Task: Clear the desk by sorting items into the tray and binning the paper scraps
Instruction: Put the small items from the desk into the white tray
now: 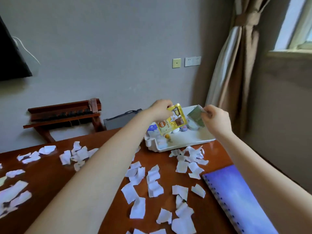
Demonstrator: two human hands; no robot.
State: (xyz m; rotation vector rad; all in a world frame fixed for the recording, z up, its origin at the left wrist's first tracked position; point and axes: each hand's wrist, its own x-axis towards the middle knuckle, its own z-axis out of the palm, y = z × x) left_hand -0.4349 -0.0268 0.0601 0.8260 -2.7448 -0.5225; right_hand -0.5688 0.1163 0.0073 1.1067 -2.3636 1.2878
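Sorting step: left hand [161, 108] pinches yellow packet [173, 121], right hand [217, 119] pinches green packet [196, 116], both over tray [185, 142]. Next: release both, then gather paper scraps [153, 181] off desk [104, 168].

A plain grey wall [104, 48] backs the room. A tied brown curtain [236, 68] hangs beside a bright window [297, 26]. A dark wooden luggage rack [65, 115] stands against the wall.

Crowded desk [50, 179], one lane
Paper scraps [152, 181] litter the middle and 10 o'clock; the tray [185, 145] blocks 1, a notebook [236, 196] 4; we find bare wood at 9.
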